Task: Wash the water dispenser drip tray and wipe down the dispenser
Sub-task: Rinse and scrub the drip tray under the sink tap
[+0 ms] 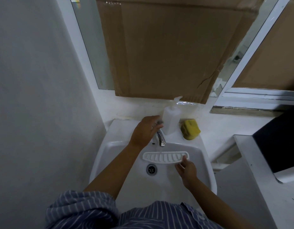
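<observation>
Head view looked down into a white sink (109, 146) where the tray (165, 157) hung level under the tap (160, 138), a thin stream of water landing near its middle. The right hand (186, 170) held the tray by its right end alone, fingers (184, 158) pinching the rim with the thumb side on top. The left hand (145, 132) rested over the tap knob, its fingers curled about the knob (how tightly could not be told, since the back of the hand hid them).

The weak point seemed to be that one-ended hold. The tray was long, wet and ribbed, and its free left end stuck out unsupported above the drain (151, 169); a harder flow from the tap would likely press it down and twist it out of the pinch, dropping it into the basin. A sudden turn of the knob could also send water bouncing off the ribs onto the striped sleeve (80, 210) and the counter (225, 123).

Soap would make the grip worse. The bottle (171, 119) stood just right of the tap, nearly touching the left hand, so a careless reach might knock it over toward the sponge (190, 129) beside it. The dispenser itself was not in view.
</observation>
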Motion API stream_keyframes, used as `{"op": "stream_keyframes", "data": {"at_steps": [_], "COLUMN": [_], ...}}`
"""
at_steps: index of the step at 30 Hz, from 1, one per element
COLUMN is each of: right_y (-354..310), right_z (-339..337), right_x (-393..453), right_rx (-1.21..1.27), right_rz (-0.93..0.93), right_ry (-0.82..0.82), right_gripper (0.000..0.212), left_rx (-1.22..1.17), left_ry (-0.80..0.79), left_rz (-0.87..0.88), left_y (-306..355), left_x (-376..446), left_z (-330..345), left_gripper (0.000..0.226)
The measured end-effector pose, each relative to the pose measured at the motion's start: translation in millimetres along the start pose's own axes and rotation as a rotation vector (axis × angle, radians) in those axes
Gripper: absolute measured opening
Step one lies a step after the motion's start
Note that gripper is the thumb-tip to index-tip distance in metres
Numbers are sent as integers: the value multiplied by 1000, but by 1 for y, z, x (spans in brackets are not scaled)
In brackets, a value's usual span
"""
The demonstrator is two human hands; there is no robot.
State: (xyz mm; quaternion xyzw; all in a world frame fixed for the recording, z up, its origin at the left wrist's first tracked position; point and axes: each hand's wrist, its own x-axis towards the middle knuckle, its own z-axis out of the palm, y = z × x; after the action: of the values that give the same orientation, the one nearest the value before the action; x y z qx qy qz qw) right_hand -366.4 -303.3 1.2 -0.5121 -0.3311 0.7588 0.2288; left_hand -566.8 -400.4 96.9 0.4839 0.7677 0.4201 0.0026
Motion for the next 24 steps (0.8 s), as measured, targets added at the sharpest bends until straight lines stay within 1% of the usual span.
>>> {"op": "stream_keyframes", "data": {"at_steps": [1, 2, 3, 4, 5, 7, 8, 10, 12, 15, 18, 20, 21, 24], "right_y": [0, -1, 0, 1, 1, 2, 2, 1, -1, -3, -4, -4, -3, 0], "right_z": [0, -1, -2, -4, -5, -7, -8, -8, -8, -9, -10, -8, -7, -4], "right_x": [1, 1, 3, 5, 7, 10, 11, 9, 5, 4, 4, 1, 0, -1], "right_rx": [-2, -6, -14, -35, -63, -116, -139, -175, -204, -279, -344, -381, -383, -353], "right_rz": [6, 5, -1, -9, -20, -62, -93, -167, -254, -351, -425, -488, -507, -483], "right_ry": [4, 8, 14, 26, 43, 90, 121, 176, 195, 217, 188, 150, 132, 114], "right_gripper": [21, 22, 23, 25, 28, 35, 37, 33, 23, 24, 31, 28, 26, 25], "left_rx": [-72, -108, -117, -132, -160, -264, -355, -579, -718, -776, -798, -786, -788, -804], "left_ry": [99, 219, 298, 327, 298, 121, 33, -81, -146, -224, -212, -188, -179, -170], "left_rz": [-124, -227, -343, -482, -651, -1002, -1137, -1318, -1399, -1402, -1407, -1409, -1403, -1406], "left_y": [-6, -13, -22, -29, -42, -62, -68, -68, -59, -48, -51, -52, -52, -55], "left_x": [-12, -27, -41, -55, -70, -94, -103, -112, -114, -111, -105, -103, -104, -107], "left_z": [5, 12, 19, 24, 32, 42, 46, 51, 56, 62, 64, 63, 62, 61], "left_gripper": [31, 25, 16, 9, 10, 14, 15, 20, 20, 24, 23, 10, 8, 15]}}
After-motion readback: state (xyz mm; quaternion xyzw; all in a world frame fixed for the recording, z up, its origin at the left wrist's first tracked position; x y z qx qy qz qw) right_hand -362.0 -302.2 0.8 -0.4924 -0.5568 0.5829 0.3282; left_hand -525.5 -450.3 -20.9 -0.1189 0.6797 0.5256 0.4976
